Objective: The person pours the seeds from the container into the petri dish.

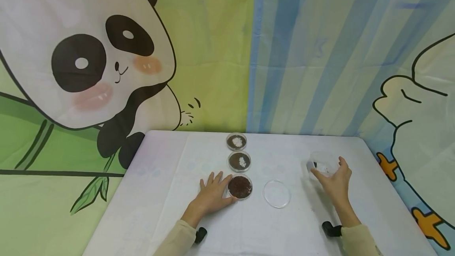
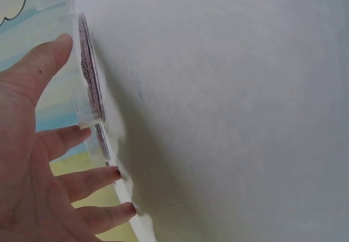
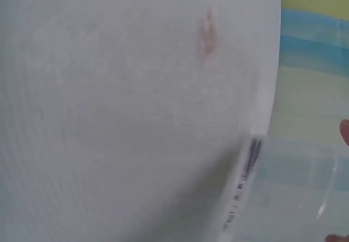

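Note:
My left hand (image 1: 214,194) steadies a round petri dish (image 1: 239,187) of dark brown granules, thumb and index finger against its left rim. Its other fingers are spread on the tabletop, as the left wrist view shows. At the right, my right hand (image 1: 335,181) grips a clear plastic container (image 1: 321,164) between thumb and fingers. White and dark bits show near its base, and the right wrist view has a dark-and-white band (image 3: 242,182) there; what they are is unclear. Between the hands lies a clear round lid (image 1: 277,194).
Two more petri dishes stand in line behind the first: a middle dish (image 1: 232,166) and a far dish (image 1: 229,146), both dark with a white patch inside. The white tabletop (image 1: 170,192) ends at a printed curtain (image 1: 213,90). Black wrist mounts (image 1: 331,229) sit on the forearms.

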Motion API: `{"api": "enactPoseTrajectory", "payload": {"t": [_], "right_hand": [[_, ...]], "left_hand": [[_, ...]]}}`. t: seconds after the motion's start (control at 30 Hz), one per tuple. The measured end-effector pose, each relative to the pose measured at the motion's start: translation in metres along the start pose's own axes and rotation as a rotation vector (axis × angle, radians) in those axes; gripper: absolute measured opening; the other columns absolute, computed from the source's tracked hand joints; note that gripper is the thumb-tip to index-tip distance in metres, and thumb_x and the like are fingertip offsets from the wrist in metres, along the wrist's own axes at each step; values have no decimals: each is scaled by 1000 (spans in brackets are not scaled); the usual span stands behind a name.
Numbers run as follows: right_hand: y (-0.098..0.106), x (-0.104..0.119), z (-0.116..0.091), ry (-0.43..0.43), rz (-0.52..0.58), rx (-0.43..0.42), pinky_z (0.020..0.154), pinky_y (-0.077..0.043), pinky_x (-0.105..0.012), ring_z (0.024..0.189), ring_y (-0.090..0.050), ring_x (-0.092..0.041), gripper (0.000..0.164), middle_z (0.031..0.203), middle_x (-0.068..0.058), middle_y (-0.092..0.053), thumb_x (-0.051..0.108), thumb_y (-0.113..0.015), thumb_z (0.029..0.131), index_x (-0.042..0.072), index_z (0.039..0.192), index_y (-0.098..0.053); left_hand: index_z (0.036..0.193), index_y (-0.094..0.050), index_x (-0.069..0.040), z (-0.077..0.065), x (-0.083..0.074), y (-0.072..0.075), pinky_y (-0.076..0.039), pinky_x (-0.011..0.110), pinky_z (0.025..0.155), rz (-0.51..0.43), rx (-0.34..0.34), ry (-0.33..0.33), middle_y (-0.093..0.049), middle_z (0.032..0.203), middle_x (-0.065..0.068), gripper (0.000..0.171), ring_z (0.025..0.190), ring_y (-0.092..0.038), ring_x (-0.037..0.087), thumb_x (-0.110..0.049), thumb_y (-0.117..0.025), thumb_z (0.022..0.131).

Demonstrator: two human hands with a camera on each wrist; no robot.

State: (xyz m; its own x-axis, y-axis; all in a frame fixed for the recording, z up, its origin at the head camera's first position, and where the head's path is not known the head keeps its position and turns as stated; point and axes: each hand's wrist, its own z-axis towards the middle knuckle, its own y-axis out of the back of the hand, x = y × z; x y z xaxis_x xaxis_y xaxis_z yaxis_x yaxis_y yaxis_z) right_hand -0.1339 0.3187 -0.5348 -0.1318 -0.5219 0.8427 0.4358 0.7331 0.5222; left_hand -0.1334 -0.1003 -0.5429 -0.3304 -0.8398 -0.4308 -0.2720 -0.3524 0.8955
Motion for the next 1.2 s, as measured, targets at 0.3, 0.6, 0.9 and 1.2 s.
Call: {"api": "enactPoseTrajectory", "payload": {"t": [0.3, 0.6, 0.9, 1.2], "right_hand": [[-5, 26, -9, 520, -69, 46, 105, -26, -68, 136, -28, -50, 96, 147, -32, -34, 4, -90, 70, -6, 148, -36], [-9, 38, -17, 609, -102, 292, 98, -34, -69, 136, -31, -49, 89, 149, -27, -36, 15, -89, 77, -5, 148, -39], [-26, 30, -40, 652, -361, 640, 102, -37, -65, 132, -37, -46, 105, 143, -24, -43, 46, -91, 69, -6, 146, -41], [-42, 21, -48, 610, -473, 683, 103, -37, -63, 131, -39, -45, 109, 141, -25, -45, 50, -92, 64, -7, 143, -44]], "left_hand": [[154, -40, -22, 0, 0, 0, -15, 80, 102, 6, -1, -5, -32, 157, 23, 82, 143, -20, 53, -65, -63, 88], [153, -41, -21, 0, 0, 0, -16, 80, 102, 7, -8, -8, -33, 156, 23, 81, 143, -21, 53, -63, -65, 88], [153, -41, -21, 1, 1, 0, -16, 80, 102, 12, -10, -3, -33, 156, 23, 82, 143, -21, 53, -64, -65, 88], [154, -41, -21, 1, 2, -2, -15, 80, 102, -1, -6, -3, -33, 156, 23, 82, 143, -20, 53, -63, -65, 88]]}}
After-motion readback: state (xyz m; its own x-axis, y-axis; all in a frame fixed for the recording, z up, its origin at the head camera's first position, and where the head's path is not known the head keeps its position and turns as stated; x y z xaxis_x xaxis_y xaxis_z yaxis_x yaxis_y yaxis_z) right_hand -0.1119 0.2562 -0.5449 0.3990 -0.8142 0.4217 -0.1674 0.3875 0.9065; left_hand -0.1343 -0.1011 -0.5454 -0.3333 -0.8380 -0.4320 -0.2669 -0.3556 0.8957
